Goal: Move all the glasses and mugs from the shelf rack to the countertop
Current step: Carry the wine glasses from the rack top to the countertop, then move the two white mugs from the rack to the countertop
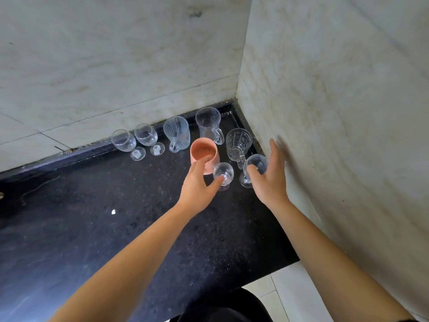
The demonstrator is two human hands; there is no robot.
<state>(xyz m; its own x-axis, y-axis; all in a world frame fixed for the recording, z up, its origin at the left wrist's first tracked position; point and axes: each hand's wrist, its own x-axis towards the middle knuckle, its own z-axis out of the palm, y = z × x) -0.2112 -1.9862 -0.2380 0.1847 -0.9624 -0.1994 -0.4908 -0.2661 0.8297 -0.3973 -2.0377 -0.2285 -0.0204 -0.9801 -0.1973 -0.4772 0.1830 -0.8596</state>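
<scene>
**Counter corner: glassware and two hands**

Nearest: bare forearms reaching over the black counter [116,228]. Left hand [197,189], grip loosely apart, fingers touching the pink mug [204,154], thumb at a small stemmed glass [223,173]. Right hand [271,177], fingers spread, thumb against another stemmed glass [255,166]. Behind: patterned glass mug [238,142], tall clear mug [208,123], ribbed mug [177,132], two wine glasses [146,135] [124,141] along the wall. All upright on the counter.

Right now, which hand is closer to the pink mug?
Left. The left hand has fingers on the pink mug; the right hand is off to its right, by a stemmed glass.
</scene>
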